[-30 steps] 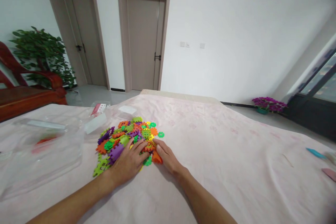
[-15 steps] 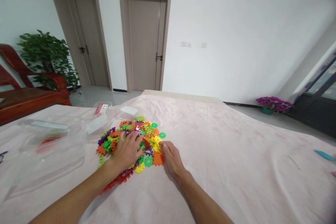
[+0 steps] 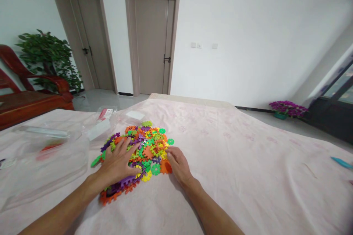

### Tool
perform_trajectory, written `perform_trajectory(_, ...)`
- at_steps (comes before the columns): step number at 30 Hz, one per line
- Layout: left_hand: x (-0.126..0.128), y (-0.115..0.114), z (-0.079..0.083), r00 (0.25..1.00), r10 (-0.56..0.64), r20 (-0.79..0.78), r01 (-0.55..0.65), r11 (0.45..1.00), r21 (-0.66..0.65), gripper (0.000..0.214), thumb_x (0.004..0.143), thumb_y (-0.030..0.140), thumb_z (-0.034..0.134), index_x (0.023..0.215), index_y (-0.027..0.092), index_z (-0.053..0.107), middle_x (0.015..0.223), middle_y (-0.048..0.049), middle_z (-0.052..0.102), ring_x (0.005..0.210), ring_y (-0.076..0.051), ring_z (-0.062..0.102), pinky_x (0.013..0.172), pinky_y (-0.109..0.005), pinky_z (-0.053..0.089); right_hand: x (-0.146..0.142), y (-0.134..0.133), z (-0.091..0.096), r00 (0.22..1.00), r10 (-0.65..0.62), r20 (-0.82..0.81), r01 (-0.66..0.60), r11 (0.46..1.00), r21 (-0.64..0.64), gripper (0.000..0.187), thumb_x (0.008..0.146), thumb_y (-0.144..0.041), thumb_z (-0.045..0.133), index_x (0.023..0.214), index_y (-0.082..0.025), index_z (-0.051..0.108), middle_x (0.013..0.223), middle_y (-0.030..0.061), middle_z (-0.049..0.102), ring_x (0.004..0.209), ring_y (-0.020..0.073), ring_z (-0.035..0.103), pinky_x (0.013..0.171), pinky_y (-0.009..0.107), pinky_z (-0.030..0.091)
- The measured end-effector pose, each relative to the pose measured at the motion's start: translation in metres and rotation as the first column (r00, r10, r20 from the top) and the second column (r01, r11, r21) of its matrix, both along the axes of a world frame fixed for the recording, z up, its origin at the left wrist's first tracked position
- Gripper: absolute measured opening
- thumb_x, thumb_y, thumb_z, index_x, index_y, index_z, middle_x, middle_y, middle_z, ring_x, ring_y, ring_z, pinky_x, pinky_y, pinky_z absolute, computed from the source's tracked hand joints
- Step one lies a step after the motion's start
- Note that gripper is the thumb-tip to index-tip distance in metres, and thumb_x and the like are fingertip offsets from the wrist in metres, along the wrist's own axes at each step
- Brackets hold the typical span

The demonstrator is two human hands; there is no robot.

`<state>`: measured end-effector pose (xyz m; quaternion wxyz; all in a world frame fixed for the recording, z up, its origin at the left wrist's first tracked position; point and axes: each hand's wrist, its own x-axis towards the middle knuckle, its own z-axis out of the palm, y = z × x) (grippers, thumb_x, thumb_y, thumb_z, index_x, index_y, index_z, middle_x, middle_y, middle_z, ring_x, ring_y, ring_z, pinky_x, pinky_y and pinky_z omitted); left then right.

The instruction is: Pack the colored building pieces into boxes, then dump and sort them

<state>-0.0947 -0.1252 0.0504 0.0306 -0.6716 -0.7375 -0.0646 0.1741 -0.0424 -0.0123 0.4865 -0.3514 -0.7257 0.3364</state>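
Note:
A heap of colourful plastic gear-shaped building pieces (image 3: 149,150) in orange, green, yellow and purple lies on the pink cloth. My left hand (image 3: 118,159) rests over the heap's left side with its fingers spread, holding nothing that I can see. At the heap's right edge, my right hand (image 3: 179,163) lies on its side, loosely cupped against the pieces. Its thumb is beside an orange square piece (image 3: 166,167), and the other fingertips are partly hidden. Around my left wrist are a green piece (image 3: 96,161) and orange toothed pieces (image 3: 110,198).
Left of the heap lie a clear plastic box (image 3: 52,165) and clear packaging (image 3: 106,114). The pale pink cloth (image 3: 234,161) covers the wide surface, with a blue object (image 3: 342,162) far right. A wooden chair (image 3: 33,84) stands at the left.
My left hand has moved left and spread its fingers, uncovering pieces in the middle. Some pieces at the heap's left have shifted outward. The right hand has barely moved.

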Motion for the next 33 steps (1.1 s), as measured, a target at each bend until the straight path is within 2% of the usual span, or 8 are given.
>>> perform_trajectory(4, -0.006, 0.009, 0.001, 0.999, 0.045, -0.004, -0.045, 0.998, 0.048, 0.059, 0.080, 0.044, 0.060, 0.137, 0.030, 0.061, 0.159, -0.0123, 0.042, 0.141, -0.037, 0.043, 0.104, -0.057, 0.043, 0.000, 0.000, -0.002, 1.000, -0.004, 0.019, 0.003, 0.999, 0.036, 0.026, 0.096, -0.037, 0.054, 0.103, -0.024, 0.075, 0.114, 0.0092, 0.070, 0.111, 0.0234, 0.063, 0.104, 0.042, 0.047)
perform_trajectory(7, -0.012, 0.023, 0.002, 0.994, 0.103, 0.024, -0.105, 0.985, 0.136, 0.047, 0.080, 0.037, 0.057, 0.125, 0.025, 0.065, 0.149, -0.0106, 0.051, 0.130, -0.034, 0.052, 0.102, -0.051, 0.047, 0.000, 0.001, -0.002, 1.000, -0.019, 0.005, 0.019, 0.999, 0.030, 0.023, 0.094, -0.032, 0.054, 0.098, -0.023, 0.076, 0.111, 0.0086, 0.071, 0.108, 0.0225, 0.064, 0.102, 0.040, 0.049)
perform_trajectory(11, -0.015, 0.035, 0.002, 0.985, 0.051, 0.165, -0.105, 0.935, 0.340, 0.050, 0.083, 0.036, 0.055, 0.129, 0.015, 0.057, 0.136, -0.0146, 0.058, 0.130, -0.028, 0.053, 0.113, -0.042, 0.041, -0.001, 0.002, -0.003, 1.000, -0.023, -0.017, 0.023, 0.999, 0.030, 0.022, 0.090, -0.028, 0.055, 0.096, -0.023, 0.076, 0.108, 0.0078, 0.072, 0.106, 0.0217, 0.065, 0.100, 0.038, 0.050)
perform_trajectory(14, -0.018, 0.028, 0.001, 0.987, -0.035, 0.154, -0.038, 0.895, 0.445, 0.067, 0.088, 0.049, 0.055, 0.144, 0.013, 0.045, 0.149, -0.0179, 0.049, 0.142, -0.030, 0.043, 0.119, -0.045, 0.033, 0.001, 0.004, -0.005, 0.997, -0.062, -0.036, 0.062, 0.998, 0.001, 0.023, 0.088, -0.026, 0.054, 0.097, -0.024, 0.075, 0.110, 0.0072, 0.072, 0.106, 0.0212, 0.065, 0.099, 0.037, 0.051)
perform_trajectory(17, -0.020, 0.011, -0.009, 0.998, 0.017, 0.065, -0.040, 0.928, 0.371, 0.070, 0.093, 0.058, 0.048, 0.150, 0.018, 0.044, 0.154, -0.0163, 0.047, 0.146, -0.035, 0.036, 0.119, -0.053, 0.029, 0.003, 0.006, -0.009, 0.988, -0.154, -0.020, 0.153, 0.988, -0.025, 0.025, 0.086, -0.023, 0.053, 0.099, -0.024, 0.075, 0.112, 0.0073, 0.072, 0.107, 0.0224, 0.064, 0.100, 0.039, 0.050)
perform_trajectory(20, -0.015, 0.002, -0.024, 0.995, 0.098, -0.010, -0.092, 0.961, 0.263, 0.061, 0.100, 0.050, 0.036, 0.151, 0.018, 0.047, 0.150, -0.0179, 0.052, 0.144, -0.037, 0.040, 0.119, -0.058, 0.024, 0.003, 0.006, -0.011, 0.978, -0.208, 0.031, 0.208, 0.978, 0.002, 0.026, 0.086, -0.024, 0.053, 0.099, -0.024, 0.075, 0.114, 0.0090, 0.072, 0.110, 0.0249, 0.062, 0.103, 0.043, 0.048)
perform_trajectory(26, 0.030, 0.025, -0.038, 0.987, 0.160, 0.012, -0.160, 0.979, 0.128, 0.063, 0.099, 0.056, 0.039, 0.155, 0.029, 0.044, 0.163, -0.0228, 0.034, 0.149, -0.044, 0.032, 0.112, -0.067, 0.026, 0.003, 0.008, -0.011, 0.979, -0.202, 0.000, 0.201, 0.978, 0.049, 0.028, 0.091, -0.026, 0.049, 0.104, -0.025, 0.074, 0.116, 0.0077, 0.070, 0.114, 0.0236, 0.061, 0.107, 0.043, 0.045)
perform_trajectory(33, 0.100, 0.057, -0.033, 0.998, 0.013, 0.056, -0.021, 0.991, 0.133, 0.062, 0.096, 0.063, 0.042, 0.147, 0.030, 0.056, 0.164, -0.0214, 0.034, 0.150, -0.049, 0.028, 0.107, -0.081, 0.017, 0.016, 0.024, -0.011, 0.929, -0.364, -0.063, 0.362, 0.931, -0.047, 0.031, 0.093, -0.032, 0.047, 0.105, -0.023, 0.073, 0.114, 0.0089, 0.071, 0.114, 0.0247, 0.061, 0.108, 0.046, 0.043)
